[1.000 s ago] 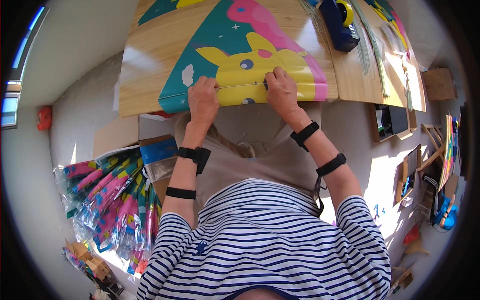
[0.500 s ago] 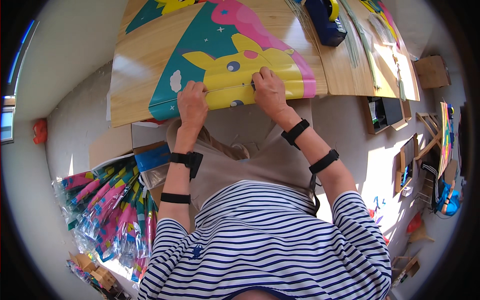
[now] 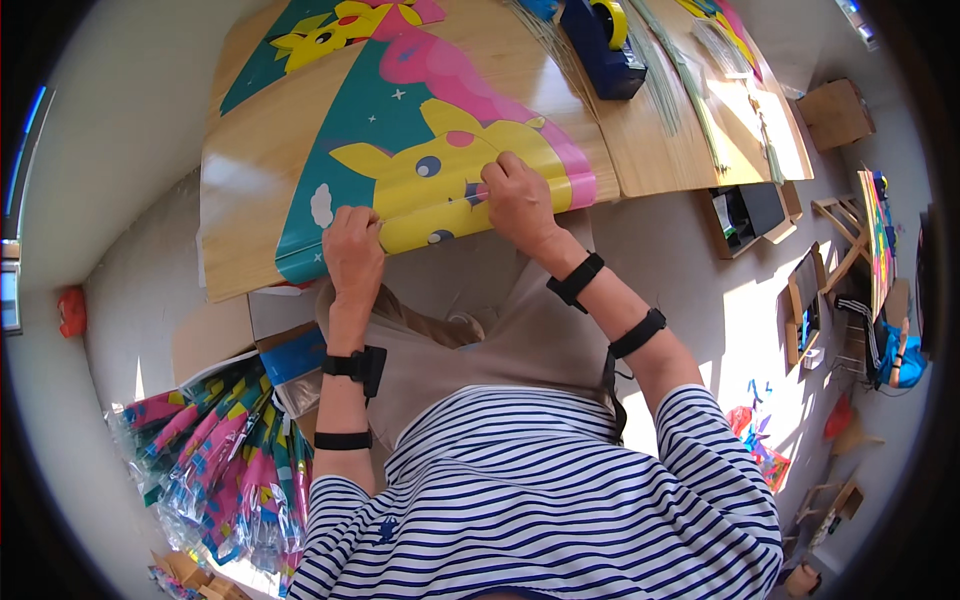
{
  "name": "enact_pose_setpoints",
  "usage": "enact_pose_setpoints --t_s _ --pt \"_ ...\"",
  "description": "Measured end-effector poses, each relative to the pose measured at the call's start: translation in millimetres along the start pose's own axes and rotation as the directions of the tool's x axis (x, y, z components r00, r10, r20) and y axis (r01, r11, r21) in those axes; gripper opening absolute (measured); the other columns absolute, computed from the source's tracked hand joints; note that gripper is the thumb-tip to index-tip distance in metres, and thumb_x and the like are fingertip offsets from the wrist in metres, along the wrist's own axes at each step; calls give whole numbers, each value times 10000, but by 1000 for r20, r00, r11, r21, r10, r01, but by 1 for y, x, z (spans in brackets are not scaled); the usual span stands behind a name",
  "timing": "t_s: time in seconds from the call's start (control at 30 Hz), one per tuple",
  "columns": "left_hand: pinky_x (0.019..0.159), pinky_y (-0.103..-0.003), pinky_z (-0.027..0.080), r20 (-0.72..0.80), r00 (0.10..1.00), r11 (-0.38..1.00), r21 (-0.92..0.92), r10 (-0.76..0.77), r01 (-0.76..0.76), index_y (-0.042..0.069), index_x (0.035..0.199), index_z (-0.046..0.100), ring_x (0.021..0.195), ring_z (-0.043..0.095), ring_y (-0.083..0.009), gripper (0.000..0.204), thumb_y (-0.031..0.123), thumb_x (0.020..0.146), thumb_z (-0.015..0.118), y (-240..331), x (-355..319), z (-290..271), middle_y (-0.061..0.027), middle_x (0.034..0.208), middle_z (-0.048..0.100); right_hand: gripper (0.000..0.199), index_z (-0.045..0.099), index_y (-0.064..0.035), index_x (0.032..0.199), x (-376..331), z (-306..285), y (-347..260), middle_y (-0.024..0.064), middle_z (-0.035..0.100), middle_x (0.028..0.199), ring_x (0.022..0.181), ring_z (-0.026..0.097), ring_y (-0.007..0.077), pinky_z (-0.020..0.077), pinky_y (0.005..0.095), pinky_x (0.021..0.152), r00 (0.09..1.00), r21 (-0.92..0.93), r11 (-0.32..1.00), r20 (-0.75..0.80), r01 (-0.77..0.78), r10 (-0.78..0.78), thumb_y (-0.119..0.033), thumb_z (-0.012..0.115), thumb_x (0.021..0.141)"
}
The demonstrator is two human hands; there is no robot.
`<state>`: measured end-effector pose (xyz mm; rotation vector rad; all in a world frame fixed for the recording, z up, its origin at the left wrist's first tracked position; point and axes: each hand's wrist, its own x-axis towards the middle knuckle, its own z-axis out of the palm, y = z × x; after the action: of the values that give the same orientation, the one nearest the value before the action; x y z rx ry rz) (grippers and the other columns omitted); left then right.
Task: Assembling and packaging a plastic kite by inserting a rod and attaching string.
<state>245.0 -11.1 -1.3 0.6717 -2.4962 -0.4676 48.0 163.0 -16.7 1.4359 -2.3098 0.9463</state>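
Note:
A triangular kite sheet [image 3: 410,170], printed in teal, pink and yellow with a cartoon face, lies across the near edge of the wooden table [image 3: 240,190]. Its near border is folded into a band and hangs slightly over that edge. My left hand [image 3: 353,243] is closed, pinching the folded band toward the sheet's left end. Further right, my right hand [image 3: 520,203] pinches the same band, its fingers covering part of the printed face. Whether a thin rod lies inside the fold under my fingers cannot be made out.
Another kite sheet [image 3: 300,60] lies at the table's far left. A navy tape dispenser [image 3: 605,75] and bundled thin rods [image 3: 655,100] are at the far right. Bagged kites [image 3: 215,440] stand on the left, and an open cardboard box [image 3: 745,225] sits below the table's right end.
The view has shifted, so the table and sheet appear further left and slightly lower. Both hands keep their pinch on the folded band.

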Motion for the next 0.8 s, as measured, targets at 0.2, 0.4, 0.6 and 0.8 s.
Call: enact_pose_setpoints --t_s 0.2,0.4,0.6,0.8 --pt "747 -402 420 -5 1000 999 -43 -11 11 46 887 625 845 591 -314 87 8 823 668 10 -27 -31 -101 898 605 79 616 -50 879 4 -46 70 147 614 930 830 640 361 519 448 720 950 -92 945 -50 -313 309 -56 666 819" --pt "742 -414 431 56 992 991 -70 -109 113 34 850 622 851 593 -326 72 2 816 677 12 -55 -58 -113 875 604 146 657 -59 942 8 -90 184 165 644 1023 910 668 367 536 456 802 757 -229 721 -219 -654 616 -135 688 821" --pt "738 -412 432 98 987 990 -47 -125 130 31 853 624 847 592 -333 81 4 803 682 13 -66 -60 -118 879 605 188 671 -41 927 16 -112 247 203 697 1007 968 682 374 542 450 836 564 -292 490 -286 -821 775 -163 654 785" --pt "735 -412 432 133 984 991 -54 -117 125 26 853 628 839 592 -335 81 1 797 682 19 -67 -59 -124 865 604 181 716 -38 931 16 -114 269 207 724 1000 950 713 374 572 436 820 536 -319 455 -245 -831 808 -118 637 790"
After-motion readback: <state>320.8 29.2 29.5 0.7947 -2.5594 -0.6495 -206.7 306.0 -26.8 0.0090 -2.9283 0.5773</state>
